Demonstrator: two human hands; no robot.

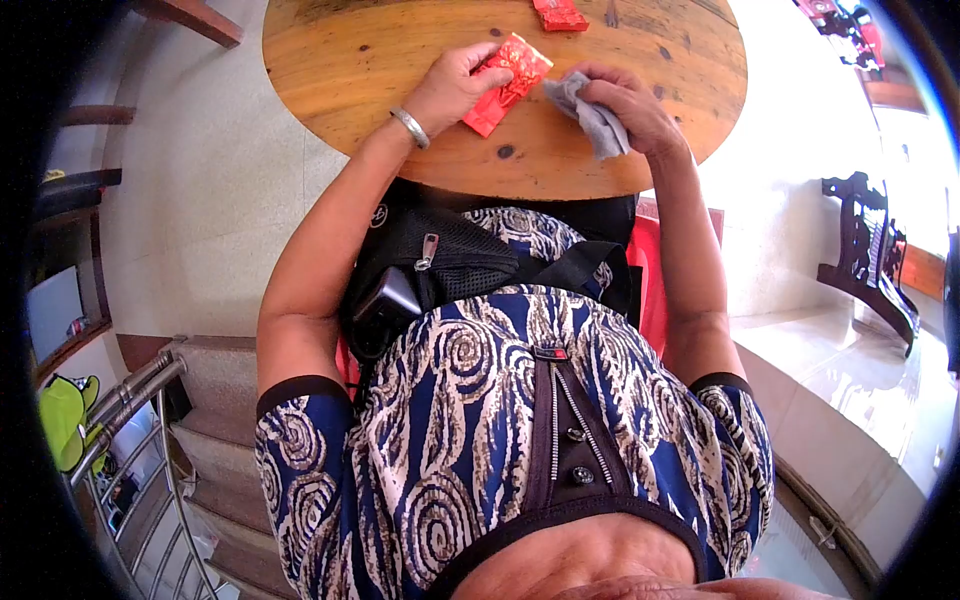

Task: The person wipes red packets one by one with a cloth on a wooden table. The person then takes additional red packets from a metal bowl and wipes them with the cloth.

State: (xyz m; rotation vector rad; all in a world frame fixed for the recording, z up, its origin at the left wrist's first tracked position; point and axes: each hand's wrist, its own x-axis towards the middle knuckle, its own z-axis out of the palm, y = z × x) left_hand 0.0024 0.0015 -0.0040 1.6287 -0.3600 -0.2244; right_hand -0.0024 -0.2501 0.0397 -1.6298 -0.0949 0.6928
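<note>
A flat red packet [506, 82] with gold print lies slantwise on the round wooden table [360, 60] in the upper middle of the frame, its lower end pointing toward the table's near edge. The left hand [455, 85], with a metal bangle [410, 127] on the wrist, presses down on the packet's upper left part, fingers curled over its top edge. Just to the right, the right hand [630, 105] is closed around a crumpled grey cloth [590, 115]; the cloth's upper end touches or nearly touches the packet's right corner, and its lower end hangs down from the fist over the wood.

The packet sits well inside the table's rim, with bare wood to its left and above it. The near rim curves just below both wrists. A second red packet [560, 14] lies at the top edge of the frame, apart from the hands.

Below the table, the person's patterned blue top [500, 400] and a black pouch [440, 265] fill the centre. Pale floor surrounds the table; a dark carved chair [870, 255] stands at the right, and a metal rack [130, 430] sits at the lower left, all well away from the hands
</note>
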